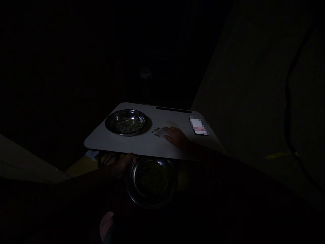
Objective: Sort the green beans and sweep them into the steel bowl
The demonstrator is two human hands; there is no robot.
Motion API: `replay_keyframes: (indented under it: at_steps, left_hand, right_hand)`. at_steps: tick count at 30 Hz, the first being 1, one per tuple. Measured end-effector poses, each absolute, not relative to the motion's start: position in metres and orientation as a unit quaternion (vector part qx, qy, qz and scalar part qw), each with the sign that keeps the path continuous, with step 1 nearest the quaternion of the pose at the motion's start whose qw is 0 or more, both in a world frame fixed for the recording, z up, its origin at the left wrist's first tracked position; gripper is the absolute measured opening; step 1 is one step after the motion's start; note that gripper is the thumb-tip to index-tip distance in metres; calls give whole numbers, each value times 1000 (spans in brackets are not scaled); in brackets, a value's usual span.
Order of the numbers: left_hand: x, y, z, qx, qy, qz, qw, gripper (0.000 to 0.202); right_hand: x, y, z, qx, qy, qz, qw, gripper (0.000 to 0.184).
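My left hand (pixel 126 163) grips the rim of a metal bowl (pixel 130 185) just below the table's front edge. Small green bits (pixel 154 178), too dark to name, fill its bottom. Over the white table, my right hand (pixel 177 137) has its thumb and fingers around a small pale thing (pixel 162 132), whose kind I cannot make out. Loose green bits (pixel 155 130) lie scattered beside those fingers. Left of them stands a second metal bowl (pixel 108 127), holding more greenish bits and something pale.
The white table (pixel 122 144) has rounded corners and a dark slot (pixel 174 110) along its far edge. A phone (pixel 200 126) with a blurred screen lies at its right. A wall (pixel 254 84) rises on the right, with a dark cable (pixel 288 101). Most surroundings are black.
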State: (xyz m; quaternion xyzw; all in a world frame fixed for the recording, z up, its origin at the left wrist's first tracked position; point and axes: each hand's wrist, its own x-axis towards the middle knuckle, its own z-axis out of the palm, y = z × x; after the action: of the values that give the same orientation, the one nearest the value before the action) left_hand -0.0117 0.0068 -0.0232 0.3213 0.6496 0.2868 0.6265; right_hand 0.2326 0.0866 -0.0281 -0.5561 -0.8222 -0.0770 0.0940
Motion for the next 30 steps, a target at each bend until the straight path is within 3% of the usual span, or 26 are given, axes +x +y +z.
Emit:
replay_keyframes:
  at_steps: [8, 15, 26, 30]
  left_hand:
    - [-14, 7, -28, 334, 655, 311, 602, 6]
    - [-15, 10, -28, 303, 606, 254, 691, 8]
    - [-17, 10, -34, 337, 633, 301, 628, 7]
    - [-18, 12, -35, 314, 620, 242, 677, 13]
  right_hand:
    - [245, 73, -32, -542, -829, -79, 110, 48]
    - [252, 69, -34, -501, -853, -78, 125, 48]
    - [258, 53, -32, -544, -828, -54, 126, 46]
    - [257, 47, -29, -526, -839, -46, 129, 46]
